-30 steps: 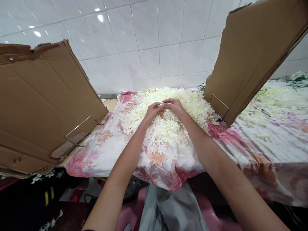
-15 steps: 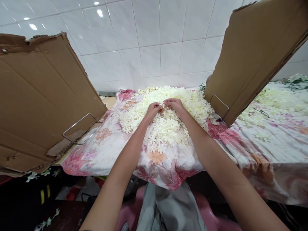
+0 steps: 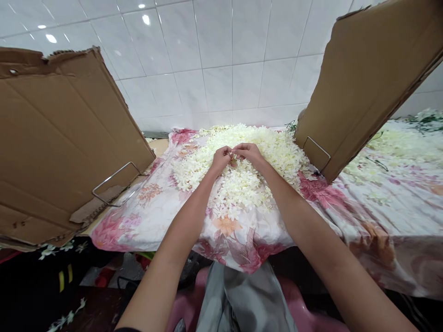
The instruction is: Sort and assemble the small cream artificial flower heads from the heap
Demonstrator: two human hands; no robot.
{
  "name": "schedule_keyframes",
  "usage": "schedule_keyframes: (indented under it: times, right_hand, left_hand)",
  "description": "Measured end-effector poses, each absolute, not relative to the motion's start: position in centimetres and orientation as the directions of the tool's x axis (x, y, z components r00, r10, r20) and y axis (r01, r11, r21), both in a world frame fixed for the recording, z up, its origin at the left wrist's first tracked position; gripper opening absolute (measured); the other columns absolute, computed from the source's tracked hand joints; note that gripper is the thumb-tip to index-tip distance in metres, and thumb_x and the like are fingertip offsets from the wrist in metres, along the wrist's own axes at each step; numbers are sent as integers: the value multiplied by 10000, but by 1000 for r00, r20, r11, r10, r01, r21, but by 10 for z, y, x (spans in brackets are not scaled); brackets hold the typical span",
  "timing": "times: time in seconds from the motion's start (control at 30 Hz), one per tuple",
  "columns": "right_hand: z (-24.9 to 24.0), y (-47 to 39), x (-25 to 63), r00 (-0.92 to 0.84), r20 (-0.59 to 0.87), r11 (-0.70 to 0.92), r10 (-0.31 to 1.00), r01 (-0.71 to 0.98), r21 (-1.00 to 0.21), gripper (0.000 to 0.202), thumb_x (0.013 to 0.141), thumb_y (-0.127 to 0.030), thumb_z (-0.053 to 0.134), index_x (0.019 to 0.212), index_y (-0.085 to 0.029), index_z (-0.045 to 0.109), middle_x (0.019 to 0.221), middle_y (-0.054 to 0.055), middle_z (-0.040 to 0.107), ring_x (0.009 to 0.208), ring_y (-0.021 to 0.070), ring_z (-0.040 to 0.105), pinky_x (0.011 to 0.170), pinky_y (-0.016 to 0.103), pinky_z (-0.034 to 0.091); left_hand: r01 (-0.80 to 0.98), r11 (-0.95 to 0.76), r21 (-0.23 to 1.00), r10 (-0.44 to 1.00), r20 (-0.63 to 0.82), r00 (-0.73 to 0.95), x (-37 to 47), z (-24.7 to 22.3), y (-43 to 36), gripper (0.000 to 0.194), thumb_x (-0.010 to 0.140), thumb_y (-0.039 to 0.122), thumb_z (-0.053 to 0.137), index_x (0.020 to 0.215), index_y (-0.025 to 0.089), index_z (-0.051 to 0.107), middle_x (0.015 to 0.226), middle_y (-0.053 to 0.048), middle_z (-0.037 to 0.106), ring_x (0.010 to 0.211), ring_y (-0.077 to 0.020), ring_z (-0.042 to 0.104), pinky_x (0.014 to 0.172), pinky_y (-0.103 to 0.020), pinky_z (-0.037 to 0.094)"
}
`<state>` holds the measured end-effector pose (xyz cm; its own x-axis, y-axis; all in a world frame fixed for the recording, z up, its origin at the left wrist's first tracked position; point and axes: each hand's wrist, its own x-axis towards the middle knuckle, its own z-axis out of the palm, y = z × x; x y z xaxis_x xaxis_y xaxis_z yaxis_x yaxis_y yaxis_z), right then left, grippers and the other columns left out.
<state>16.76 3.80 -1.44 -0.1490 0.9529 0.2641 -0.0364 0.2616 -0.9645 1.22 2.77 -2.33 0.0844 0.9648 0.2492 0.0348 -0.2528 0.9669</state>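
Observation:
A wide heap of small cream-white flowers (image 3: 242, 186) lies on a cloth (image 3: 148, 230) printed with pink and orange blossoms. Over the middle of the heap, my left hand (image 3: 222, 158) has its fingers closed in a pinch. My right hand (image 3: 248, 153) meets it from the right, its thumb and forefinger also pinched, with the fingertips of both hands touching or nearly so. Whatever they hold between them is too small to make out. Flowers surround both hands.
Cardboard panels stand at the left (image 3: 62, 147) and right (image 3: 363, 78), each with a bent metal wire at its foot. Behind is a white tiled wall (image 3: 214, 87). More flowers (image 3: 408, 143) with green stems lie beyond the right panel. A pink stool (image 3: 294, 299) is below.
My right hand has moved slightly left, so its fingertips now meet those of my left hand. The gap between them has closed. The view has shifted very slightly.

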Motion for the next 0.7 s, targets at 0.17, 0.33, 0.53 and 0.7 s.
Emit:
schedule_keyframes:
  times: [0.17,0.33,0.53,0.7]
  right_hand:
    - [-16,39,170,-126,264,261,956,-40,-964,296,631,-351,933,772,-158,756,688,25,715,602,118,612,542,215,458]
    - [-15,43,170,-108,241,237,964,-53,-970,229,707,-326,892,751,-158,742,671,22,703,600,123,643,532,207,465]
    - [-15,45,169,-82,199,194,977,-67,-979,178,803,-285,825,739,-159,718,636,14,684,596,126,666,526,197,457]
    - [-16,44,169,-84,235,232,968,-43,-972,217,814,-337,842,750,-168,722,635,3,673,593,126,646,521,203,463]
  left_hand:
    - [-23,-242,970,969,243,46,14,-24,26,173,747,132,785,812,165,628,568,71,493,529,-85,492,599,-268,591]
    - [-15,-244,970,969,245,31,16,-26,27,236,747,195,856,804,162,629,604,55,550,554,-90,548,600,-256,585]
    - [-83,-188,979,980,192,43,17,-24,29,156,790,159,804,843,155,657,612,41,590,539,-105,574,573,-263,563]
    - [-121,-160,980,983,169,70,17,-22,28,176,804,234,838,814,139,691,616,7,633,543,-107,582,585,-266,553]
